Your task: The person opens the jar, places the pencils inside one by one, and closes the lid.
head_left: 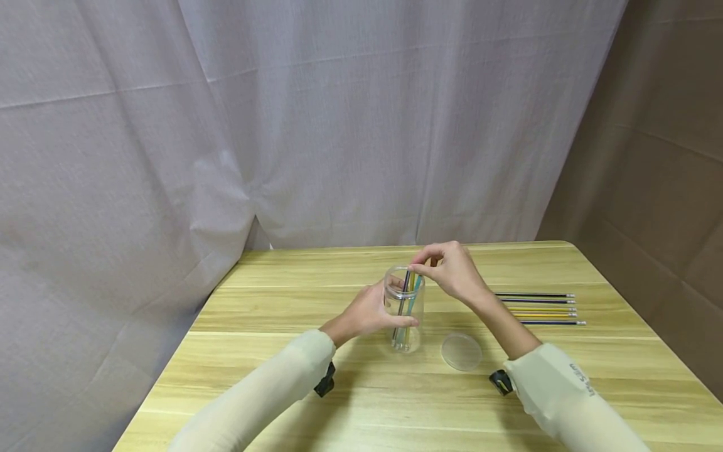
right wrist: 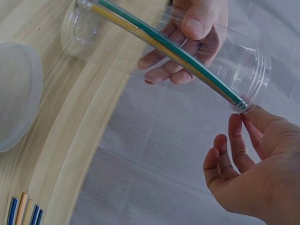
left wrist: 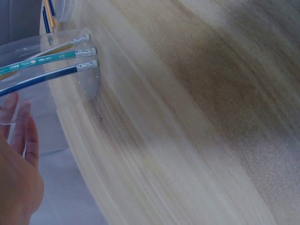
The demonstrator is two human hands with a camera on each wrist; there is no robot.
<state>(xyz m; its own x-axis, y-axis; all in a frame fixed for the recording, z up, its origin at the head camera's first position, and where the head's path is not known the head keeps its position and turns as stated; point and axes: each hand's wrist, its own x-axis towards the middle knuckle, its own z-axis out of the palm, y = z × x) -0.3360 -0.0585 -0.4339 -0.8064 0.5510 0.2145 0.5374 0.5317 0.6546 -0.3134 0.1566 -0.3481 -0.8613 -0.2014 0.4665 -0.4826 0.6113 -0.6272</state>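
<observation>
My left hand [head_left: 369,311] grips a clear plastic jar [head_left: 417,309], fingers behind and thumb in front. The jar stands open-mouthed, roughly upright. Inside lean a dark blue pencil [left wrist: 47,79], a teal pencil [left wrist: 44,60] and a yellow pencil [left wrist: 63,47], their eraser ends at the bottom. At the rim, my right hand [head_left: 454,270] pinches a pencil's upper end between thumb and index finger; the fingertips partly hide which one. The other right fingers curl loosely, as the right wrist view shows.
A round translucent lid [head_left: 461,351] lies on the wooden table [head_left: 395,414], right of the jar. Several pencils [head_left: 545,309] lie in a row farther right, partly behind my right forearm. A grey curtain [head_left: 339,125] hangs behind the table.
</observation>
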